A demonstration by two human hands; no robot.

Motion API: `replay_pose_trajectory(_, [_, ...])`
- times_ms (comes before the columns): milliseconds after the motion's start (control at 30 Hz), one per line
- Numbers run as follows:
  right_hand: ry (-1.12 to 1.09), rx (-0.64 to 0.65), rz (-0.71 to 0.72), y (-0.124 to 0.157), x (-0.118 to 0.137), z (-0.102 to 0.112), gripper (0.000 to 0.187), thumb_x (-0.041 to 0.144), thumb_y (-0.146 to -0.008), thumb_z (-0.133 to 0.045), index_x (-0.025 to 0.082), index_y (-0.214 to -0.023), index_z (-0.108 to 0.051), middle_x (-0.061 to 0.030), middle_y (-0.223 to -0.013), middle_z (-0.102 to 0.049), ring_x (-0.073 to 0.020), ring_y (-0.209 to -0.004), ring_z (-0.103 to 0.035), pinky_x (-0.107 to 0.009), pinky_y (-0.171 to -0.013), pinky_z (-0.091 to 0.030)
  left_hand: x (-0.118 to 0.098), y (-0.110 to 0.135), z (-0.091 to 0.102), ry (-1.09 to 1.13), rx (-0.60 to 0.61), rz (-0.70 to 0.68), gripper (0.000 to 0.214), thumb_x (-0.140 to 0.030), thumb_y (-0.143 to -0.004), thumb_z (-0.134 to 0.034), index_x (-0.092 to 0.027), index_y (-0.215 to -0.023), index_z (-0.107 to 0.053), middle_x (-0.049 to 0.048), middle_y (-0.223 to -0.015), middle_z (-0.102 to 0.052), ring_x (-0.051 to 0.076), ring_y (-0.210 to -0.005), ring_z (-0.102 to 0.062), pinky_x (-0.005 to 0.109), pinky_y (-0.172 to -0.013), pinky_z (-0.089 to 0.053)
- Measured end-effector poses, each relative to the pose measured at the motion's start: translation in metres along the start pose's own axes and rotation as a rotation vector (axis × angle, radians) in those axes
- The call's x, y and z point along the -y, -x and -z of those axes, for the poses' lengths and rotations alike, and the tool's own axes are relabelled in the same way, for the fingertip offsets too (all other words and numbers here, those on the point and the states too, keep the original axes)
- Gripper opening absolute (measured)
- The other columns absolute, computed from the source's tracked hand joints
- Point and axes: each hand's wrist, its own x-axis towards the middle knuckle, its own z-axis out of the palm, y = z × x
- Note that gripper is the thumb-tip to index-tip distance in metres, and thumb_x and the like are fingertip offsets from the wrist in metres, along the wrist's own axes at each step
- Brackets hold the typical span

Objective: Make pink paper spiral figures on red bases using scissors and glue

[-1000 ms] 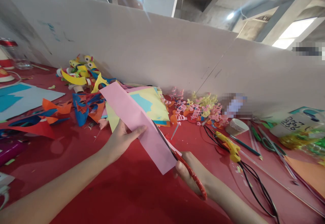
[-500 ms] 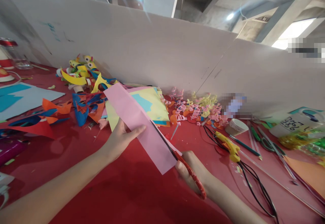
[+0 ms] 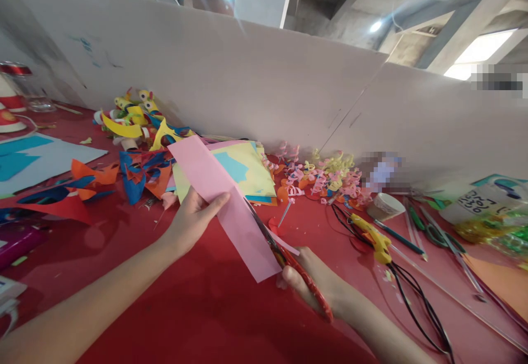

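Observation:
My left hand (image 3: 193, 218) pinches a long pink paper sheet (image 3: 223, 204) near its middle, thumb on top, holding it above the red table (image 3: 198, 309). My right hand (image 3: 317, 281) grips red-handled scissors (image 3: 289, 262) whose blades run up along the sheet's right edge. A thin pink strip (image 3: 286, 243) hangs off to the right of the blades.
Behind the sheet lies a stack of yellow and blue paper (image 3: 247, 171), with coloured scraps (image 3: 136, 171) to its left and curled paper strips (image 3: 322, 177) to its right. A yellow glue gun (image 3: 373, 237) with black cord, pens and a paper cup (image 3: 383, 205) sit at right. White partition boards (image 3: 231, 78) wall the far side.
The scissors have advanced up along the pink sheet's right edge, and the cut strip now splays away. My left hand has shifted slightly left with the sheet.

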Motion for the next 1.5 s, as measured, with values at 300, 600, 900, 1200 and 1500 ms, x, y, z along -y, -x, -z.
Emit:
replay_pose_trajectory(300, [-0.155,0.006,-0.056,0.0,0.0,-0.004,0.057,0.07,-0.085,-0.026,0.018,-0.08,-0.047,0.0036,-0.061,-0.037,-0.0091,-0.054,-0.029,-0.021,-0.046,-0.026,-0.003,0.012,-0.009,-0.087,0.038,0.005,0.034,-0.043,-0.075,-0.065,-0.02,-0.096,-0.051,0.0034,-0.09,-0.064,0.022,-0.086,-0.061,0.027,-0.062,-0.048])
replay_pose_trajectory(600, [-0.267,0.012,-0.106,-0.001,0.0,-0.007,0.063,0.077,-0.079,-0.026,0.018,-0.076,-0.046,0.0055,-0.056,-0.031,-0.008,-0.049,-0.027,-0.021,-0.043,-0.022,-0.004,0.015,-0.011,-0.09,0.022,0.007,0.031,-0.04,-0.076,-0.066,-0.02,-0.095,-0.052,0.002,-0.084,-0.062,0.022,-0.085,-0.06,0.027,-0.063,-0.048])
replay_pose_trajectory(900, [-0.265,-0.031,-0.06,0.001,-0.001,-0.01,0.061,0.072,-0.083,-0.026,0.018,-0.091,-0.052,0.0058,-0.055,-0.036,-0.0083,-0.047,-0.031,-0.021,-0.043,-0.026,-0.006,0.016,-0.013,-0.071,0.016,0.0,0.029,-0.038,-0.076,-0.066,-0.021,-0.094,-0.052,0.002,-0.088,-0.063,0.021,-0.085,-0.06,0.027,-0.064,-0.048])
replay_pose_trajectory(1200, [-0.22,-0.093,-0.069,0.002,-0.009,-0.015,0.059,0.069,-0.084,-0.03,0.016,-0.091,-0.055,0.0051,-0.057,-0.035,-0.0083,-0.05,-0.031,-0.019,-0.042,-0.027,-0.004,0.015,-0.012,-0.025,0.029,0.009,0.032,-0.04,-0.075,-0.066,-0.021,-0.097,-0.051,0.0026,-0.091,-0.064,0.022,-0.088,-0.061,0.028,-0.068,-0.05])
replay_pose_trajectory(1500, [-0.189,-0.063,-0.064,0.0,-0.004,-0.011,0.054,0.066,-0.085,-0.031,0.017,-0.085,-0.051,0.0056,-0.06,-0.03,-0.0083,-0.053,-0.027,-0.02,-0.046,-0.025,-0.006,0.01,-0.008,0.118,-0.01,-0.004,0.026,-0.038,-0.076,-0.066,-0.022,-0.095,-0.058,0.0031,-0.098,-0.066,0.022,-0.094,-0.061,0.03,-0.076,-0.05])
